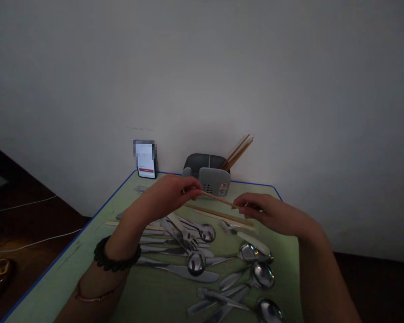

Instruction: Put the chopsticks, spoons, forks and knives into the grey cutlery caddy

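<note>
Between my two hands a thin wooden chopstick (218,198) is held above the table, sloping down to the right. My left hand (175,193) pinches its left end, and my right hand (264,211) pinches the other end. Just behind them stands a grey utensil holder (214,177) with several brown chopsticks (238,154) leaning out of its right side. Below the hands lie more chopsticks (222,216), one pair seemingly in a clear wrapper. Nearer to me, spoons (263,274), forks (190,242) and table knives (191,272) are spread in loose piles.
A phone (146,159) with a lit screen leans on the wall at the table's back left. The green table (70,264) has a blue edge and meets a plain wall (202,80). White cables (33,244) run across the dark floor at left.
</note>
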Available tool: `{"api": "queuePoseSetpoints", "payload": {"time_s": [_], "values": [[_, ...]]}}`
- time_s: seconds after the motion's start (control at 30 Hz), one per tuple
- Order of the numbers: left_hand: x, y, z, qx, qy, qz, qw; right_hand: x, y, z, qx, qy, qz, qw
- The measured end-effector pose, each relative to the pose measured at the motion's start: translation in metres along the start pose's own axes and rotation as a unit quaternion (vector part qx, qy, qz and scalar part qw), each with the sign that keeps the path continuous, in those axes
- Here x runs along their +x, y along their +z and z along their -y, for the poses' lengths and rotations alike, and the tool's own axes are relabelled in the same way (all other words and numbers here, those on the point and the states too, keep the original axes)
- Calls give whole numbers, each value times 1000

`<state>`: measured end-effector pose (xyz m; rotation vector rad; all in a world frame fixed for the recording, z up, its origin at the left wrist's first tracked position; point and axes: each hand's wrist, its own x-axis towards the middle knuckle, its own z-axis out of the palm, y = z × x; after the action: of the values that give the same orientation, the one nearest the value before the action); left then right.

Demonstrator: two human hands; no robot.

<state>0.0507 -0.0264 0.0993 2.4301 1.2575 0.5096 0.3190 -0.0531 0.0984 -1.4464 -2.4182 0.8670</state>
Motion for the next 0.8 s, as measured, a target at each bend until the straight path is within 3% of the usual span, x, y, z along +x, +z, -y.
{"api": "queuePoseSetpoints", "payload": {"time_s": [0.13, 0.3, 0.53, 0.8], "values": [[-3, 0, -9, 4, 31, -27, 999, -1, 1, 14, 25, -17, 16, 999], [-7, 2, -14, 16, 85, -48, 995, 6, 6, 31, 23, -55, -24, 998], [-7, -1, -10, 30, 77, -74, 994, 5, 6, 25, 15, -51, -59, 997], [-3, 1, -5, 28, 57, -22, 998, 12, 15, 22, -1, -36, -112, 993]]}}
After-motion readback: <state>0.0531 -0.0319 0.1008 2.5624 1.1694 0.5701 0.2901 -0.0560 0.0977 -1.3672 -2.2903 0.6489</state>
